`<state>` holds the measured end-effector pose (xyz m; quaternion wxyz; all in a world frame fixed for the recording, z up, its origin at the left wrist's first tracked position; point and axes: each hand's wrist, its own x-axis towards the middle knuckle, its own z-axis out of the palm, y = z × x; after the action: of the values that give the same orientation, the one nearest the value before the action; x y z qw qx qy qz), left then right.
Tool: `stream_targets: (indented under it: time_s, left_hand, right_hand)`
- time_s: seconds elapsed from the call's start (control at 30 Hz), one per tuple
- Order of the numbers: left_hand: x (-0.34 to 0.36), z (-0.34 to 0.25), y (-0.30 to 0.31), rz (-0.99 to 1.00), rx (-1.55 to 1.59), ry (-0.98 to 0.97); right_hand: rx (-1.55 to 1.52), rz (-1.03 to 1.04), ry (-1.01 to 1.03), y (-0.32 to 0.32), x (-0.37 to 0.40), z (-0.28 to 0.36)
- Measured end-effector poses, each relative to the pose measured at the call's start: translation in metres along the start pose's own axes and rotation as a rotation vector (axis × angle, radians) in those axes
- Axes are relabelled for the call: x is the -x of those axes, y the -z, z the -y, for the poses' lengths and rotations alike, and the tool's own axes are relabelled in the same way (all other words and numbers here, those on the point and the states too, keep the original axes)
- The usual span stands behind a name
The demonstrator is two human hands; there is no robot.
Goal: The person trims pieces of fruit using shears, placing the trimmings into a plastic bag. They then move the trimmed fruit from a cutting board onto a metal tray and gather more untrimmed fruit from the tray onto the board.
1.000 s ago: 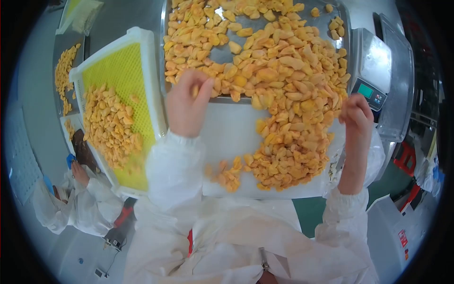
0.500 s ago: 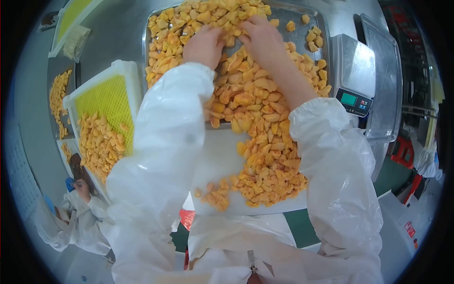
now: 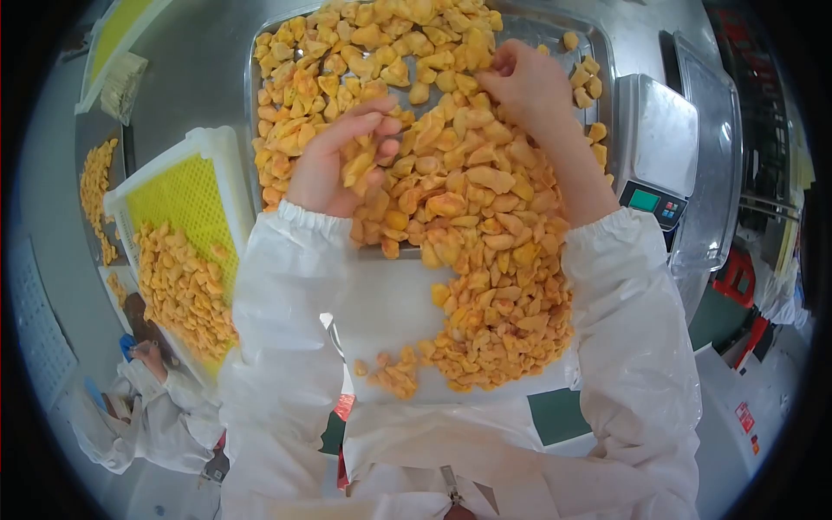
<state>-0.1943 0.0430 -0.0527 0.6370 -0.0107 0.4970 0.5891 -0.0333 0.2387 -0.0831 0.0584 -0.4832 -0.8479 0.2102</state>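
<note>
Yellow-orange fruit pieces [image 3: 485, 182] are heaped in a metal tray [image 3: 607, 52] and spill over its near edge onto a white board [image 3: 381, 299]. On the tray's left side, my left hand [image 3: 334, 165] is curled around a few fruit pieces [image 3: 357, 165], palm turned inward. My right hand [image 3: 533, 91] is over the right part of the heap, thumb and fingers pinched together at the pieces. Whatever sits between those fingertips is hidden. White sleeves cover both forearms.
Right of the tray stands a digital scale [image 3: 659, 130], with another metal tray [image 3: 715, 173] beyond it. At left, a white crate with a yellow mesh liner [image 3: 173, 191] holds more pieces. Another person's hand [image 3: 150, 357] shows at lower left, holding something blue.
My hands were close together at the far part of the heap. Now they are apart: the left has drawn back toward me with pieces in it, the right has shifted right.
</note>
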Motion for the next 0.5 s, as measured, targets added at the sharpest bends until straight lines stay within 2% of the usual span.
stream_targets:
  time_s: [0.07, 0.17, 0.27, 0.37, 0.47, 0.5]
  left_hand:
    - [0.000, -0.001, -0.016, -0.028, -0.021, -0.008]
    - [0.003, 0.004, -0.023, 0.031, -0.010, 0.091]
    - [-0.001, 0.017, -0.033, -0.006, 0.164, 0.148]
    - [-0.006, 0.025, -0.008, 0.084, 0.297, 0.080]
    - [0.003, 0.020, 0.011, 0.068, 0.394, 0.018]
    - [0.009, 0.016, 0.011, -0.007, 0.387, -0.007]
  right_hand:
    - [-0.158, 0.024, 0.013, -0.006, -0.001, -0.004]
    - [-0.338, -0.181, -0.034, 0.014, 0.023, 0.011]
    - [-0.712, 0.296, 0.289, 0.007, 0.045, 0.032]
    - [-0.242, -0.293, 0.417, -0.015, 0.017, 0.033]
    - [0.034, -0.203, 0.659, -0.035, 0.042, 0.053]
    - [0.126, -0.160, 0.748, -0.038, 0.062, 0.059]
